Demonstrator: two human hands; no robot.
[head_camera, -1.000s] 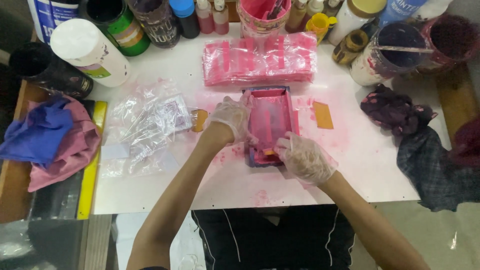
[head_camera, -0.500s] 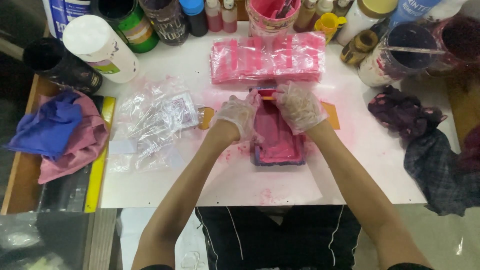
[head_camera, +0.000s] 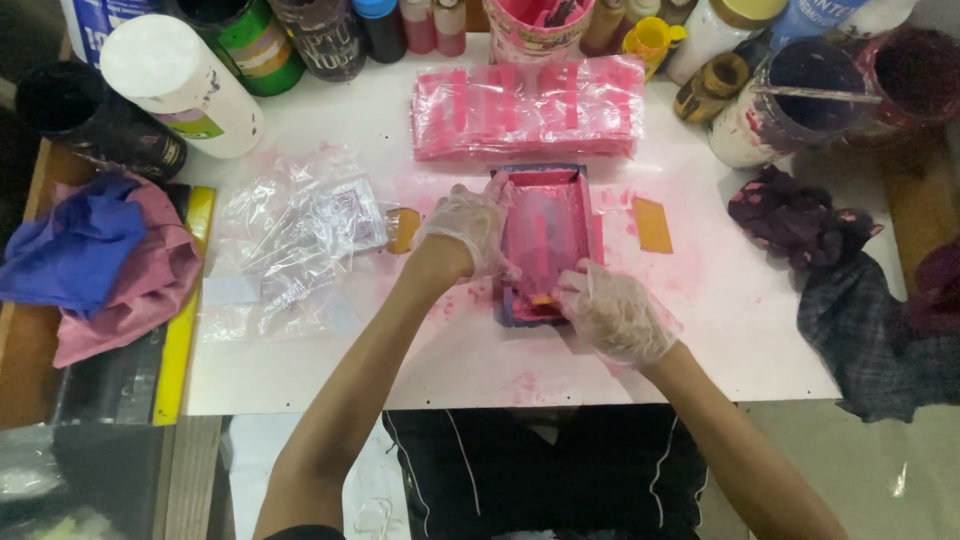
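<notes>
White table (head_camera: 700, 350) w/ pink frame (head_camera: 548, 240), plastic bags (head_camera: 300, 225), rags (head_camera: 800, 215).

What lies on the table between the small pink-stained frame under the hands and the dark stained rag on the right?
An orange rectangular card lies flat there on the white table, shown in the head view.

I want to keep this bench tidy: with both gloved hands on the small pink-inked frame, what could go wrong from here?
1. Pink ink already stains the white tabletop around the small pink-inked rectangular frame; more may spread.
2. The gloved left hand and gloved right hand could carry ink onto the stack of pink plastic-wrapped packets just beyond.
3. The clear plastic bags lie close by and might pick up smears.
</notes>
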